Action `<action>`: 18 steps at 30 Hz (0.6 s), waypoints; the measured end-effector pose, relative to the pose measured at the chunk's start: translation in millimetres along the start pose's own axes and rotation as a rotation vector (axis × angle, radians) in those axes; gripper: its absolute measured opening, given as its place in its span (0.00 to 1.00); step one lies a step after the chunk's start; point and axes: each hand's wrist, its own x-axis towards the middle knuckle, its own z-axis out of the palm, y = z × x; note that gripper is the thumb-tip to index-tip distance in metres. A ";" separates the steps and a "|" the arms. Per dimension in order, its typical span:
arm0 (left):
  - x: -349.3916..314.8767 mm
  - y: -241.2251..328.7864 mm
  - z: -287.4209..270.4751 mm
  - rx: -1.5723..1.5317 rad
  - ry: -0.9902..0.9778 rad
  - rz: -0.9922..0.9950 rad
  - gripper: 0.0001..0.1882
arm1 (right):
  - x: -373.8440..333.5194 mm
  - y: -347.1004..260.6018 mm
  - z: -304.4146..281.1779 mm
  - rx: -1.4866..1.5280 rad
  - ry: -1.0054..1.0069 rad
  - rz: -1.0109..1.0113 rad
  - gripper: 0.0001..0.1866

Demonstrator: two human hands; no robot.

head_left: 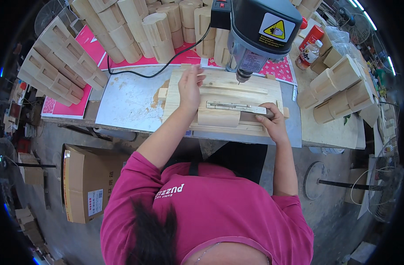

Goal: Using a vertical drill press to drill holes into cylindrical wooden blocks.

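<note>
A wooden jig board lies on the bench under the drill press. On its near side rests a pale, rounded wood block. Along the block's far edge lies a slotted metal strip, and a grey-brown bar extends from the block's right end. My right hand is closed around the right end of the strip and bar. My left hand is raised over the board's left part, fingers stretched, holding nothing. The drill bit points down, just beyond the strip and apart from it.
Stacks of grooved wood cylinders stand along the back, with more cylinders at left and others at right. A black cable curves across the bench. A plastic bottle stands back right. A cardboard box sits on the floor.
</note>
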 end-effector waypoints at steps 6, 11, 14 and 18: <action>-55.8 -9.1 -39.5 0.273 -0.149 0.179 0.18 | -12.9 4.0 -6.3 -0.373 0.120 -0.184 0.14; -88.0 -10.4 -47.3 0.776 -0.440 0.392 0.25 | -14.9 2.3 -23.2 -0.571 0.292 -0.275 0.18; -80.6 -16.5 -32.5 0.953 -0.434 0.521 0.33 | -6.7 4.6 -32.0 -0.621 0.335 -0.267 0.18; -54.0 -19.5 -23.7 1.082 -0.442 0.501 0.36 | 19.3 15.1 -40.9 -0.653 0.349 -0.300 0.18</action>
